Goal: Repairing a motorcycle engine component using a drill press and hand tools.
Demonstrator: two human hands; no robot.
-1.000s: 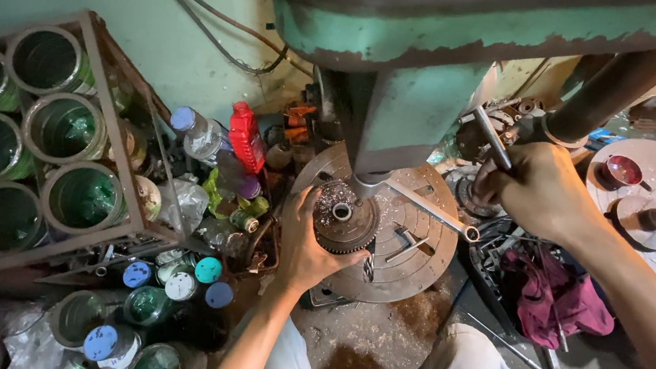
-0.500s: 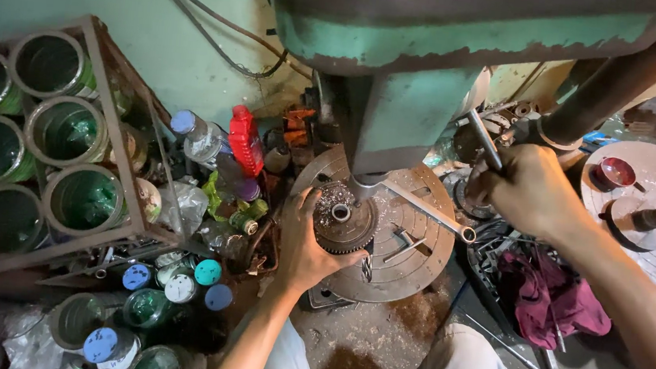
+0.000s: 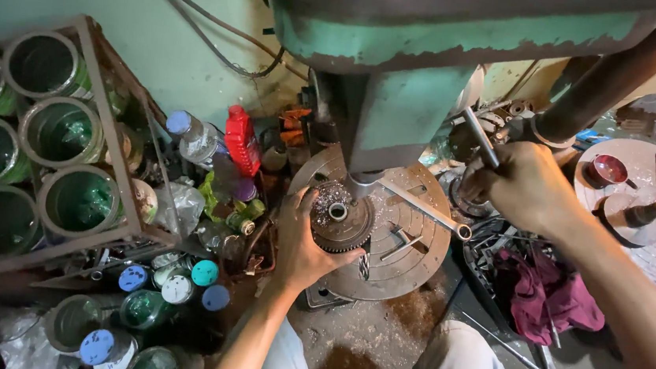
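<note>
Left hand grips the gear on the round drill table, right hand closed around the lever far right

Bottles crowd table's left; wrench lies across.

A cluttered metalworking workshop: a worn green drill press stands over a round slotted steel table strewn with metal shavings, with wrenches, loose machine parts, open paint cans and capped bottles crowding the grimy floor.
</note>
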